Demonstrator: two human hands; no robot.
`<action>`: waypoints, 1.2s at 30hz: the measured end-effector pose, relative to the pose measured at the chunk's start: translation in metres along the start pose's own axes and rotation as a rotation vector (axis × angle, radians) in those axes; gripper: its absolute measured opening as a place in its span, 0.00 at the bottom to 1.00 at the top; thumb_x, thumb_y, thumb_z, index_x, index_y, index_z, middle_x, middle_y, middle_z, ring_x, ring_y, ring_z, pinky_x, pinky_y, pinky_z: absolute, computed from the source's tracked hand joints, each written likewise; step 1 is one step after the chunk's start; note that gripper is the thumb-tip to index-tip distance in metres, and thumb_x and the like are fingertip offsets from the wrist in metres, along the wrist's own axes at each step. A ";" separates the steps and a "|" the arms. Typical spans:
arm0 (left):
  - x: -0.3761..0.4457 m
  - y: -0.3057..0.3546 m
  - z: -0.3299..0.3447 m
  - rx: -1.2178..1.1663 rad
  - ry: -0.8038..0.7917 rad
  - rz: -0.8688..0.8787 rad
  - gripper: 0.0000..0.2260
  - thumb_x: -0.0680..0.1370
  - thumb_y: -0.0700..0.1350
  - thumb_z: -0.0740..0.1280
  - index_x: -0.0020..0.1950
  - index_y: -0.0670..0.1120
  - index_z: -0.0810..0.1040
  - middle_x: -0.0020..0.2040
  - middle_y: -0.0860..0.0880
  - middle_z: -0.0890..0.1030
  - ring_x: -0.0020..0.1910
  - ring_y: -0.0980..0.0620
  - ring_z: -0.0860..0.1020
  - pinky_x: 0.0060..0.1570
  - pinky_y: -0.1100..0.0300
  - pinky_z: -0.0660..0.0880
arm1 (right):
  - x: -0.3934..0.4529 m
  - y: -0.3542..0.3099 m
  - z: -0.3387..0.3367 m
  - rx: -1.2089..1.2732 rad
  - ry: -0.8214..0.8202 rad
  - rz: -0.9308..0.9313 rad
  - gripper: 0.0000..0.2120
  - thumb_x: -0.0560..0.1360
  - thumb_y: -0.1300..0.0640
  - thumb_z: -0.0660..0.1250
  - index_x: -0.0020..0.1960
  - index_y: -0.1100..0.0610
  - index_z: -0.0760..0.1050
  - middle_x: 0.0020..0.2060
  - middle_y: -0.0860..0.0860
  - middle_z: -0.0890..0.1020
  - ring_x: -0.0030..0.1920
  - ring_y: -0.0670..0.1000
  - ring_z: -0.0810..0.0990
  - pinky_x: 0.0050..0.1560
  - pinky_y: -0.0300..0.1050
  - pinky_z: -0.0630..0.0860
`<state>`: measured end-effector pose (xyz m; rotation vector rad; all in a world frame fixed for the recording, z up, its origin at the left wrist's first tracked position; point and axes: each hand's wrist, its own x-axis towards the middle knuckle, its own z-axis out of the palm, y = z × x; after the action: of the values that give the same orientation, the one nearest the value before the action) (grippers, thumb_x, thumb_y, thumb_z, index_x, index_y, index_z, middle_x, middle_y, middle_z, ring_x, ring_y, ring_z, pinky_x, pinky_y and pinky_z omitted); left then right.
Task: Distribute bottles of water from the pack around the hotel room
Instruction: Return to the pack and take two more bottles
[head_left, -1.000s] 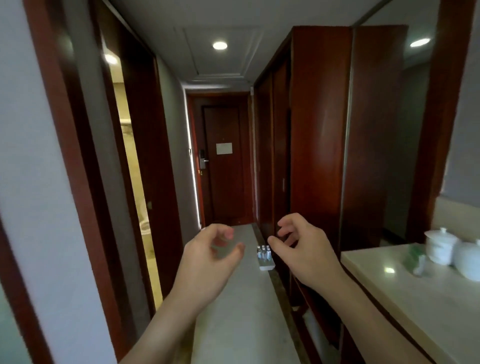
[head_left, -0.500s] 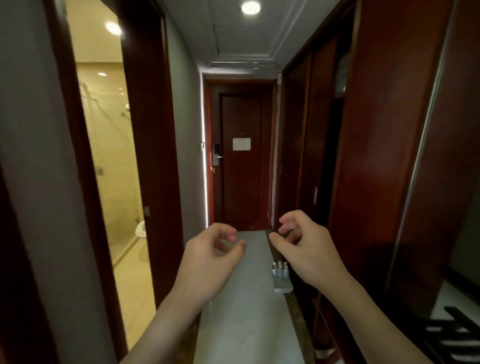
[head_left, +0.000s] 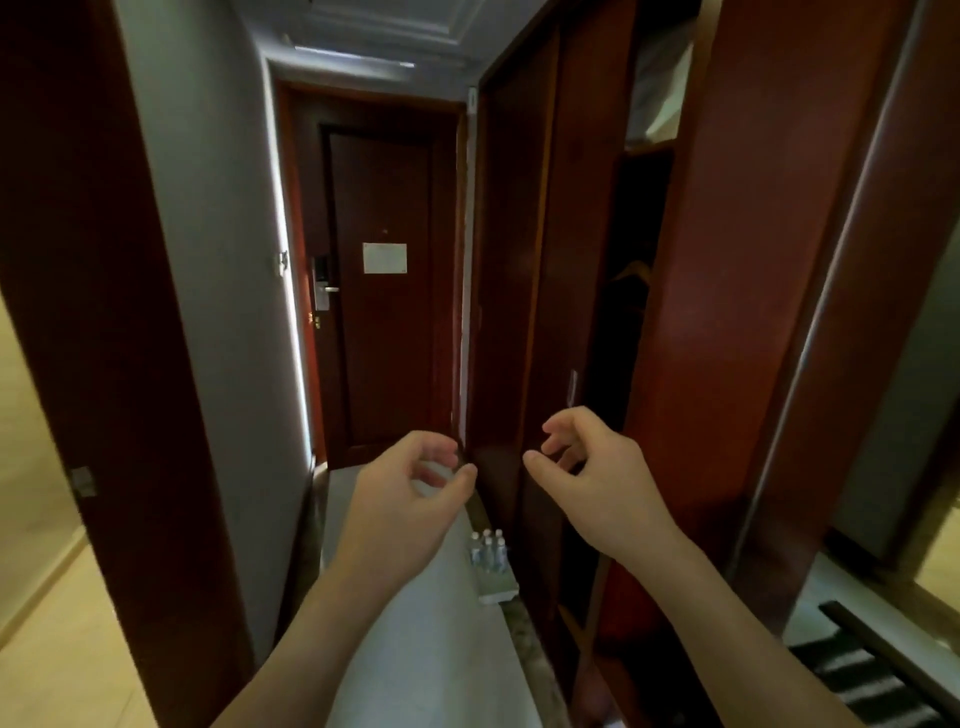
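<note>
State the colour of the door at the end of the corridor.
Dark reddish-brown wood door, shown best in the head view.

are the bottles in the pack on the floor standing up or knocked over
Upright. The pack of water bottles sits on the pale floor beside the wooden wardrobe, white caps pointing up in a tight cluster.

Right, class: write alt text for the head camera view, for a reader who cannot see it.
Two empty hands, left hand and right hand, reach forward with loosely curled fingers in a narrow hotel hallway. Below them a pack of water bottles stands on the pale floor beside a dark wooden wardrobe; the closed entrance door lies ahead.
</note>
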<state>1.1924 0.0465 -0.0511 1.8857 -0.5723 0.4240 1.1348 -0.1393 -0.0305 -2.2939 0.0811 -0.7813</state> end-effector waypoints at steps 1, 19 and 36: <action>0.016 -0.012 0.009 0.001 0.002 0.000 0.08 0.74 0.47 0.73 0.51 0.55 0.79 0.44 0.59 0.81 0.43 0.65 0.78 0.38 0.71 0.73 | 0.016 0.011 0.010 0.005 -0.001 -0.003 0.13 0.74 0.47 0.71 0.56 0.48 0.75 0.44 0.42 0.80 0.43 0.43 0.79 0.42 0.38 0.75; 0.352 -0.223 0.167 0.041 -0.041 -0.110 0.08 0.74 0.48 0.72 0.52 0.54 0.79 0.47 0.60 0.81 0.46 0.64 0.78 0.41 0.65 0.78 | 0.379 0.206 0.174 0.126 -0.032 0.097 0.11 0.72 0.49 0.72 0.53 0.47 0.76 0.42 0.45 0.82 0.40 0.46 0.80 0.42 0.42 0.78; 0.620 -0.511 0.341 -0.149 -0.401 -0.248 0.08 0.73 0.45 0.74 0.50 0.54 0.80 0.46 0.55 0.83 0.42 0.58 0.80 0.39 0.63 0.77 | 0.594 0.433 0.381 0.036 0.041 0.522 0.11 0.69 0.49 0.74 0.50 0.46 0.76 0.40 0.45 0.82 0.38 0.47 0.81 0.44 0.47 0.80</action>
<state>2.0012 -0.2275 -0.2307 1.8758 -0.6035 -0.1605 1.8988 -0.3936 -0.2212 -2.0824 0.6498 -0.5472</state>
